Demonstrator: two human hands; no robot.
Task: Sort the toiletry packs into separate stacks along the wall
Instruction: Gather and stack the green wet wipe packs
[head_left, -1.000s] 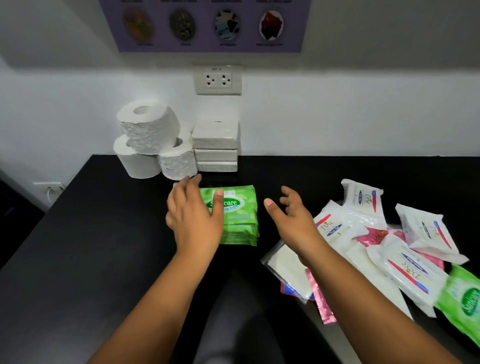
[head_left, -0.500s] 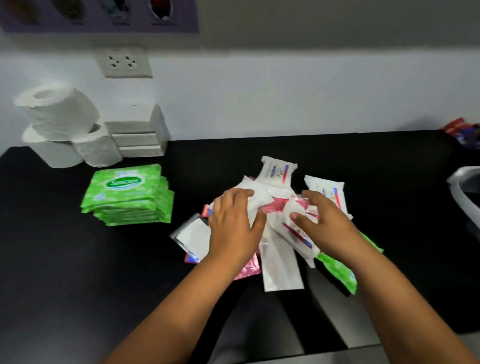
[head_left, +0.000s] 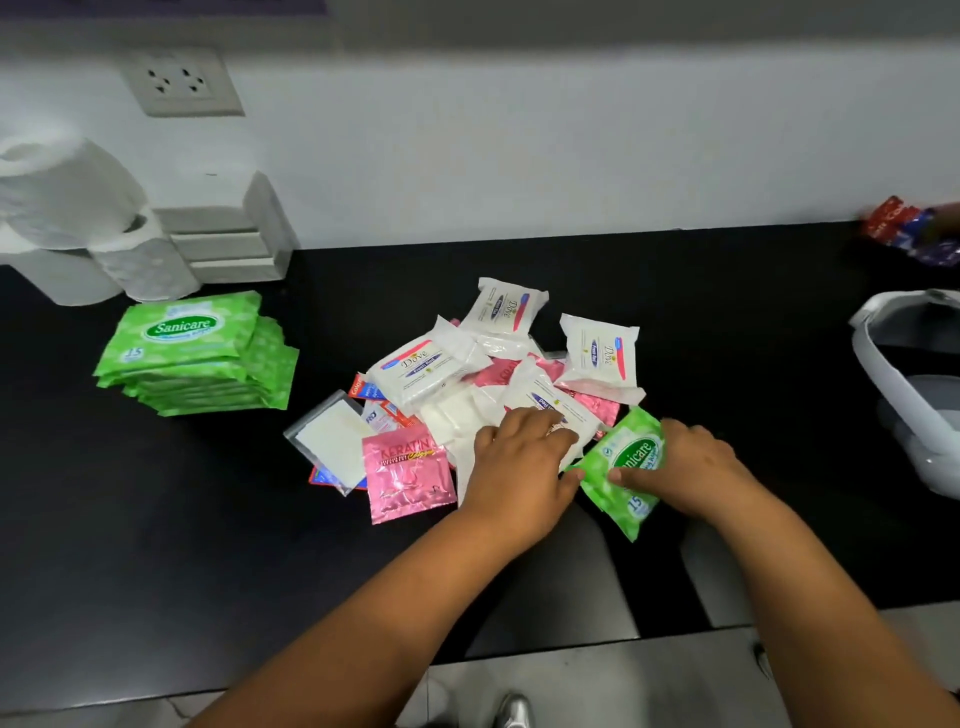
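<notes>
Green pack (head_left: 626, 467) newly uncovered, right hand (head_left: 685, 465) fingers pinching it

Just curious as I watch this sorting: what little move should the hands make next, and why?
Probably lift the loose green pack out of the pile and carry it to the green stack on the left. The right hand already pinches it, the left hand rests on the white packs beside it, and it matches that stack.
</notes>
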